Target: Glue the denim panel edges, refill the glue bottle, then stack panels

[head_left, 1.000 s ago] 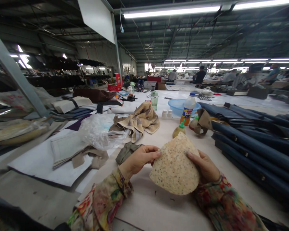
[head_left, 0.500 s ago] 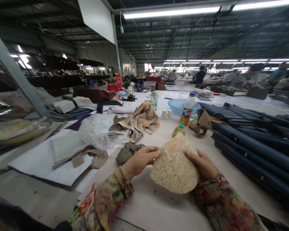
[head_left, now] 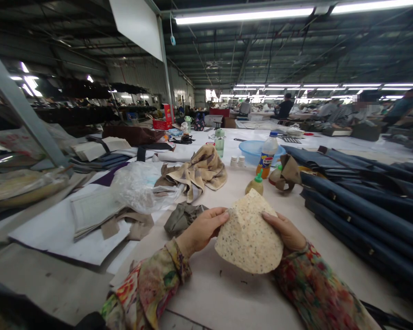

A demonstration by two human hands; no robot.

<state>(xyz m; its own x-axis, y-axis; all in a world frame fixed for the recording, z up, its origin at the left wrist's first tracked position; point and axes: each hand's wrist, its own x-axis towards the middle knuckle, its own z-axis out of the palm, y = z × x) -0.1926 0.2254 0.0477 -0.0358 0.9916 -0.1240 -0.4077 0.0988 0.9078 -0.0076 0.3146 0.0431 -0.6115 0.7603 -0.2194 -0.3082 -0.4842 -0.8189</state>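
Observation:
Between my hands is a thin, cream-coloured sheet with dark specks [head_left: 249,238], rounded below and coming to a point at the top; I cannot tell its material. My left hand [head_left: 206,229] pinches its left edge between thumb and fingers. On the other side, my right hand [head_left: 286,231] grips the right edge, thumb on the front face and fingers hidden behind. The sheet is held tilted above the pale table covering [head_left: 227,300]. Just behind its top stands a squat bottle with a green nozzle [head_left: 254,184].
Stacked dark blue pieces [head_left: 351,206] lie along the right. Behind are an orange drink bottle [head_left: 267,156], a blue basin [head_left: 248,151] and a green bottle [head_left: 219,145]. Leftward lie a patterned cloth [head_left: 206,169], a clear plastic bag [head_left: 139,185] and papers [head_left: 92,211]. People sit farther back.
Both hands keep their hold on the speckled sheet. My right hand has shifted slightly left, and the sheet looks a little more bent. The view has moved slightly.

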